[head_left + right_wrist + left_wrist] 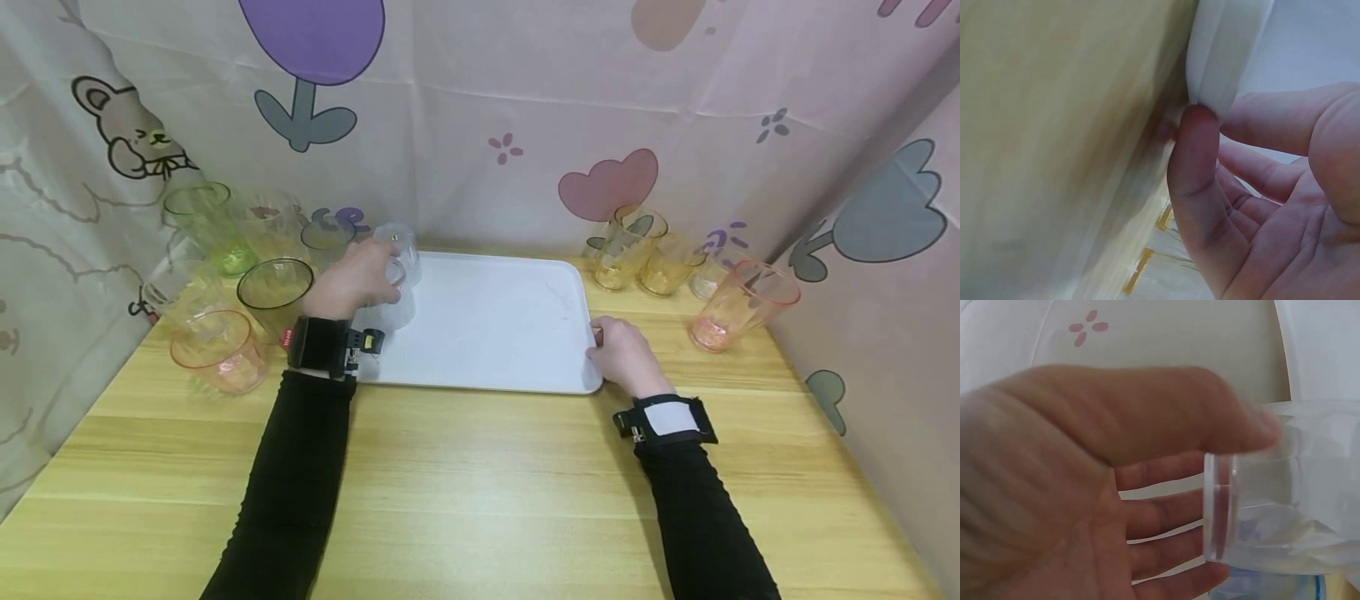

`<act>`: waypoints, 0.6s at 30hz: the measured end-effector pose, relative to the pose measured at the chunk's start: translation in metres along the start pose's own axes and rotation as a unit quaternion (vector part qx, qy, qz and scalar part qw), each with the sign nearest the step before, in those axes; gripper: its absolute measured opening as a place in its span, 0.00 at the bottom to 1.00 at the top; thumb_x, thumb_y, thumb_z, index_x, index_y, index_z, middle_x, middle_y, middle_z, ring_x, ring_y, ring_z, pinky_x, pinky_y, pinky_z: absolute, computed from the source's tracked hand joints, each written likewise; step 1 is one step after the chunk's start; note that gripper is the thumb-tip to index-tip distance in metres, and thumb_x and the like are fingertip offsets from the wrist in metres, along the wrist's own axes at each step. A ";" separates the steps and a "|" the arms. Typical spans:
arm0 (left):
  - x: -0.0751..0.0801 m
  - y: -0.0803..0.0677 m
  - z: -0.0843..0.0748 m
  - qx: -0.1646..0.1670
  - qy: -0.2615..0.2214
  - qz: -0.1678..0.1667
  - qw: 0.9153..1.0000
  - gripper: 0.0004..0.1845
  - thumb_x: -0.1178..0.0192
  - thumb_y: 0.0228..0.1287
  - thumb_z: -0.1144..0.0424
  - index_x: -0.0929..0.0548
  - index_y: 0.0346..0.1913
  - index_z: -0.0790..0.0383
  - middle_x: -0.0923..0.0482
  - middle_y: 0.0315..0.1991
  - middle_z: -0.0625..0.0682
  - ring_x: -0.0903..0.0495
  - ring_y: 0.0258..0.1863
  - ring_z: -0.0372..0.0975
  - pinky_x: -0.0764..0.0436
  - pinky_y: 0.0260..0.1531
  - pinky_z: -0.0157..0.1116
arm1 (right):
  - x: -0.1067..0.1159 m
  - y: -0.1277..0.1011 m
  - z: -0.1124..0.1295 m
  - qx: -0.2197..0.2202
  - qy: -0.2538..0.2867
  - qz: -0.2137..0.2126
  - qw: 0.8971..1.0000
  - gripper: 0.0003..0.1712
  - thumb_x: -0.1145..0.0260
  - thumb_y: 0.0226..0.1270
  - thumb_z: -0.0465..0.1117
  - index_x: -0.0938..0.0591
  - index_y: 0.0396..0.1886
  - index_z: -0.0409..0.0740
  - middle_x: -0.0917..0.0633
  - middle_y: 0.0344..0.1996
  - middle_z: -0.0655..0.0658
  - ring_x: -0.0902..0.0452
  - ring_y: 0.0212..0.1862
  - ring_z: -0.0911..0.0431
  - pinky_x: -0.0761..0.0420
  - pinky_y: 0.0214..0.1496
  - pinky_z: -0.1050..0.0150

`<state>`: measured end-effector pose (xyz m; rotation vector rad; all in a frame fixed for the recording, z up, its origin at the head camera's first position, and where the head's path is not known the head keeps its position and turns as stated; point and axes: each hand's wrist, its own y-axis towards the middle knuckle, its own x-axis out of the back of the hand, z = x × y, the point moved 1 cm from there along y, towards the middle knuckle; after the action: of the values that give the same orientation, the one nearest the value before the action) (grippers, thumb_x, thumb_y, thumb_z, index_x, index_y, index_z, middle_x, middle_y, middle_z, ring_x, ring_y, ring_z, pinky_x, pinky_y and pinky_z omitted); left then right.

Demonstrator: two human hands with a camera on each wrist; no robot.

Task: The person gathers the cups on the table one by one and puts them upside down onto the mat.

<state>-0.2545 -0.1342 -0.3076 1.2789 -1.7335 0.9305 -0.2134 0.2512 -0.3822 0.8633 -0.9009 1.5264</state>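
Observation:
My left hand [352,279] is over the left end of a white tray [495,321]. It holds a clear cup [402,250], with the thumb on one side and the fingers on the other. In the left wrist view the clear cup [1297,487] extends to the right from between thumb and fingers. A second clear shape below the cup, on the tray, may be its reflection; I cannot tell. My right hand [626,354] pinches the tray's right edge near the front corner. The right wrist view has thumb and finger on the tray rim [1222,56].
Left of the tray stand a green glass [213,229], a dark-rimmed glass [276,296], a pink glass [221,354] and several clear ones. To its right are yellow glasses [663,267], a small clear glass [712,271] and a pink glass [738,308]. A patterned curtain hangs behind.

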 end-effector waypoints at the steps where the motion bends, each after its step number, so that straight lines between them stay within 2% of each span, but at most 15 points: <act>1: 0.000 0.000 0.000 -0.001 -0.001 -0.003 1.000 0.42 0.35 0.58 0.69 0.35 0.78 0.66 0.31 0.70 0.67 0.34 0.61 0.59 0.23 0.49 0.53 | 0.000 0.000 0.000 0.000 0.002 0.000 1.000 0.30 0.35 0.68 0.30 0.28 0.68 0.22 0.16 0.48 0.28 0.20 0.49 0.40 0.18 0.54 0.44; 5: 0.000 0.000 -0.004 -0.011 -0.015 -0.030 0.999 0.37 0.34 0.63 0.65 0.32 0.75 0.67 0.32 0.71 0.66 0.34 0.67 0.59 0.23 0.57 0.57 | 0.000 0.000 -0.001 0.000 0.007 -0.006 1.000 0.31 0.35 0.68 0.31 0.28 0.68 0.23 0.16 0.48 0.28 0.20 0.48 0.40 0.18 0.51 0.46; 9: -0.002 0.002 -0.013 -0.034 -0.016 -0.060 0.998 0.34 0.36 0.67 0.60 0.30 0.74 0.67 0.36 0.75 0.65 0.38 0.74 0.59 0.29 0.67 0.59 | 0.001 -0.001 -0.001 0.003 0.024 -0.032 0.999 0.32 0.35 0.69 0.35 0.28 0.69 0.24 0.17 0.48 0.28 0.21 0.47 0.40 0.20 0.50 0.46; 14: -0.009 0.006 -0.029 -0.075 -0.011 -0.081 0.994 0.34 0.37 0.71 0.58 0.32 0.75 0.67 0.40 0.77 0.64 0.44 0.78 0.57 0.35 0.74 0.57 | 0.004 -0.002 0.002 0.012 0.048 -0.116 0.992 0.31 0.36 0.73 0.40 0.28 0.71 0.29 0.19 0.52 0.30 0.20 0.47 0.39 0.20 0.48 0.45; 18: -0.018 0.009 -0.044 -0.131 0.005 -0.094 0.987 0.30 0.36 0.72 0.59 0.28 0.72 0.65 0.34 0.74 0.62 0.38 0.75 0.54 0.36 0.75 0.53 | 0.008 -0.003 0.004 0.020 0.083 -0.194 0.977 0.31 0.35 0.73 0.41 0.28 0.70 0.31 0.21 0.56 0.31 0.18 0.49 0.37 0.20 0.49 0.44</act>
<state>-0.2529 -0.0859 -0.3056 1.2337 -1.6322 0.5784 -0.2112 0.2511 -0.3728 0.8686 -0.5442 1.2561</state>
